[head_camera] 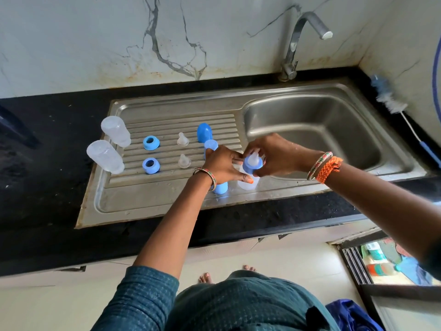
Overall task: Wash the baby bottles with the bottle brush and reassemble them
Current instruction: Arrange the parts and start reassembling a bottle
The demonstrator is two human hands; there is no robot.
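A home kitchen: a steel sink (310,125) with a ribbed drainboard (167,187) sits in a black stone bench (47,187), a curved tap (300,39) at one o'clock, a stained marble-look wall (119,32) behind, and pale cabinet fronts (71,295) with bare feet (206,278) below.

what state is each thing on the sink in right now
bottle in hand: upright, blue ring and teat on top
left hand: holds that bottle
right hand: grips the ring
two empty bottles: upside down, no tops
two loose rings: flat on the drainboard
two loose teats: standing, unfitted
blue cap: standing alone
tap: off
brush: set aside on the counter
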